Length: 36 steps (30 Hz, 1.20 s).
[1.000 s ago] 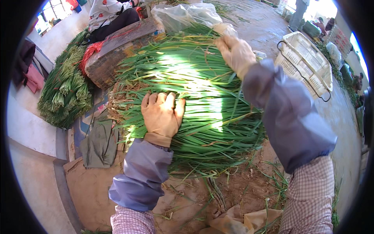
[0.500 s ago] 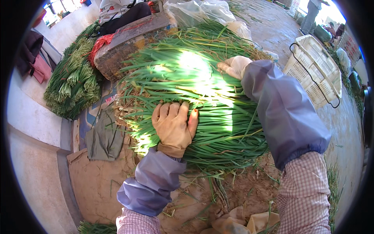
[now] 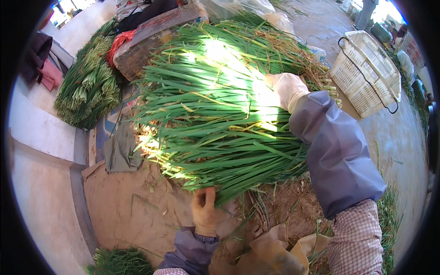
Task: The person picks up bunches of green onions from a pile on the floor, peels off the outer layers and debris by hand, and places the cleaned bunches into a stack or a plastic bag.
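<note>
The left hand (image 3: 204, 214) is at the near edge of the green leaves (image 3: 215, 133), the right hand (image 3: 290, 89) lies on them, well apart; neither's grip can be told.

- The pile (image 3: 192, 123) is set in the middle, with the block (image 3: 146, 50) placed behind it, to the left.
- Bundles (image 3: 87, 85) are laid left of the block.
- A cloth (image 3: 121, 151) is laid left of the pile.
- A bag (image 3: 238, 6) is placed behind the pile.
- The crate (image 3: 355, 85) is set behind, to the right.
- The right hand (image 3: 290, 89) is placed at the pile's right side, the left hand (image 3: 204, 208) at its near edge.
</note>
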Available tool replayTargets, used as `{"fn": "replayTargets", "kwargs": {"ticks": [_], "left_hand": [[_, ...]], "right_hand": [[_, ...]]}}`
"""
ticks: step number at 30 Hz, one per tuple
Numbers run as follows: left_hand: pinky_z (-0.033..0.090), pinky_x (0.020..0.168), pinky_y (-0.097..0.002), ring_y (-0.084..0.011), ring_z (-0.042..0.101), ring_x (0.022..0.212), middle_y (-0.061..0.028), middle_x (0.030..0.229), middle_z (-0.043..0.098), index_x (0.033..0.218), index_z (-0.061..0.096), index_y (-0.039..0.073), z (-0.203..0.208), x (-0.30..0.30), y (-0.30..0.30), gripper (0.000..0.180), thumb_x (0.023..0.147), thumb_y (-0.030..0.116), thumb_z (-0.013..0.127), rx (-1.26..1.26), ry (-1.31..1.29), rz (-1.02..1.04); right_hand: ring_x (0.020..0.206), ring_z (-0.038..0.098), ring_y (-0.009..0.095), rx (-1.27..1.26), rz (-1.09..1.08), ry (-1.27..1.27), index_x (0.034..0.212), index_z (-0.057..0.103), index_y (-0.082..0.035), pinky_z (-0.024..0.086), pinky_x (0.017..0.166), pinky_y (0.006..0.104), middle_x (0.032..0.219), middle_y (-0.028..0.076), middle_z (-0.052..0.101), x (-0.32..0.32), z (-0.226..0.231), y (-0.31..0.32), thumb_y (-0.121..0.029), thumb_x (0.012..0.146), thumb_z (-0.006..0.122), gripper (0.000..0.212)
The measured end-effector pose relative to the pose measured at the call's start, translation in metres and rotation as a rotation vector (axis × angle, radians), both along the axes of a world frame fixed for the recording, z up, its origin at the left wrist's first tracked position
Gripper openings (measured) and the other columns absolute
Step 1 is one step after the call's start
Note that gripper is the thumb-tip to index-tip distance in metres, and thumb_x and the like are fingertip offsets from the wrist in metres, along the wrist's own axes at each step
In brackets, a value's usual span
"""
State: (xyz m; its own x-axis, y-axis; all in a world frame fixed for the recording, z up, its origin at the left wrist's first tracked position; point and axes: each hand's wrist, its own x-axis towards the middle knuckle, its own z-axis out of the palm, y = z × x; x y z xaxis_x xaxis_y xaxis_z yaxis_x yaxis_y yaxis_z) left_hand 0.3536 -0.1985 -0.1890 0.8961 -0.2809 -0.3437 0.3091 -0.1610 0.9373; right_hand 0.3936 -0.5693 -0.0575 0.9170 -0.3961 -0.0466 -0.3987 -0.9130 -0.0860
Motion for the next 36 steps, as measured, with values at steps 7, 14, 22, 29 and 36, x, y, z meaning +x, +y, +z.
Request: {"fn": "replayTargets", "kwargs": {"ticks": [7,14,22,29,36], "left_hand": [[0.051,0.073,-0.0297,-0.0215,0.061,0.094,-0.0092,0.113,0.063,0.12,0.057,0.008,-0.017,0.015,-0.035,0.037,0.09,0.029,0.059,-0.695,0.603,0.143],[0.051,0.087,-0.047,-0.0291,0.062,0.099,-0.0117,0.112,0.064,0.11,0.06,0.003,-0.024,-0.006,-0.037,0.028,0.087,0.019,0.058,-0.738,0.226,-0.075],[0.051,0.085,-0.0468,-0.0297,0.062,0.098,-0.0125,0.11,0.064,0.11,0.059,0.003,0.015,-0.06,-0.024,0.028,0.087,0.019,0.057,-0.535,0.208,-0.297],[0.051,0.084,-0.0465,-0.03,0.062,0.096,-0.0132,0.109,0.064,0.111,0.058,0.003,0.028,-0.12,0.013,0.029,0.087,0.02,0.058,-0.411,0.412,-0.699],[0.051,0.083,-0.0461,-0.0302,0.062,0.095,-0.0139,0.108,0.063,0.113,0.057,0.004,0.038,-0.149,0.015,0.031,0.087,0.02,0.058,-0.375,0.466,-1.016]], "right_hand": [[0.067,0.064,0.027,-0.158,0.31,-0.08,0.091,0.063,-0.022,0.05,0.056,0.0385,0.075,0.007,0.065,-0.004,-0.02,0.036,-0.036,0.084,0.053,0.018],[0.073,0.062,0.031,0.022,0.274,-0.076,0.088,0.065,-0.011,0.048,0.062,0.0451,0.083,0.012,0.063,-0.063,0.003,0.095,-0.053,0.087,0.047,0.046],[0.076,0.06,0.03,-0.086,0.237,-0.135,0.085,0.06,-0.006,0.044,0.076,0.0414,0.08,0.015,0.06,-0.12,-0.037,0.152,-0.057,0.084,0.049,0.053],[0.091,0.057,0.04,0.123,0.146,-0.074,0.098,0.061,0.001,0.043,0.086,0.0487,0.099,0.025,0.06,-0.181,-0.142,0.223,-0.056,0.086,0.047,0.06],[0.092,0.062,0.032,0.772,0.096,0.199,0.126,0.047,0.002,0.05,0.079,0.0404,0.103,0.018,0.064,-0.243,-0.169,0.206,-0.037,0.092,0.047,0.051]]}}
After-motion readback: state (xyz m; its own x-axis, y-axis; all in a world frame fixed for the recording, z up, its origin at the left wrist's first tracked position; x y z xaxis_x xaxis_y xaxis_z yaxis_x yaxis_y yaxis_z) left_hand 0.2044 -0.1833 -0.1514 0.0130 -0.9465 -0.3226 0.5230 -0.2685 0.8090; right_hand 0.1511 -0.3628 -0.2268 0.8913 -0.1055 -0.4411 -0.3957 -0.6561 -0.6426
